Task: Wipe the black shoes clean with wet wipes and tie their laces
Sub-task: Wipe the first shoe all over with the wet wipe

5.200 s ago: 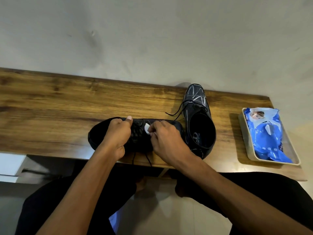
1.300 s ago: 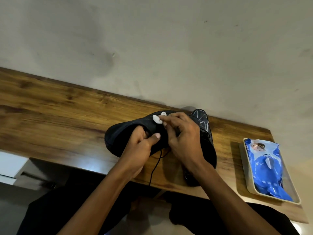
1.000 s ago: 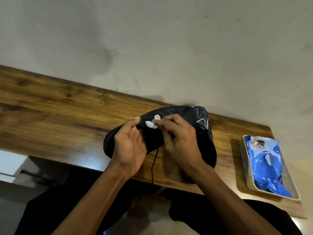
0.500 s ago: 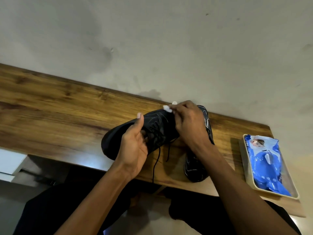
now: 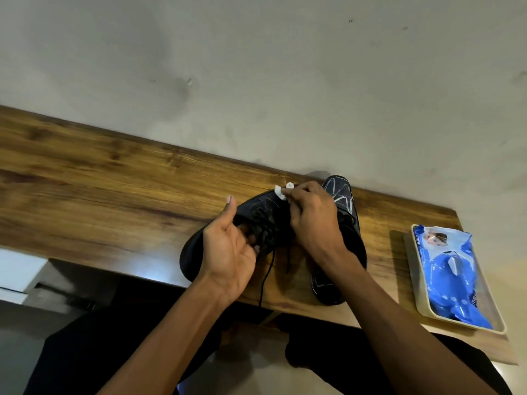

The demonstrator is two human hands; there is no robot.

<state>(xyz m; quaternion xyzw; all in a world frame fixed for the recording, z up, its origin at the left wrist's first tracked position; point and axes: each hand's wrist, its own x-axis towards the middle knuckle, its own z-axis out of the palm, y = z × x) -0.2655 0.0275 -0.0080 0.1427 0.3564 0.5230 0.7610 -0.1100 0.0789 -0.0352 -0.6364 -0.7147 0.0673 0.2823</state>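
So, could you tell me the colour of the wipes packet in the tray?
Blue wipes packet, head view.

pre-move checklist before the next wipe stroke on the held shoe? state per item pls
1. Left hand grips the held shoe, fingers in its opening: ok.
2. Right hand pinches the white wipe against the shoe's toe end: ok.
3. Laces tied: not ok, they dangle past the table edge.
4. Second shoe resting on the table: ok.
5. Wipe pack in its tray for a fresh wipe: ok.
6. Shoe surface clean: cannot tell.
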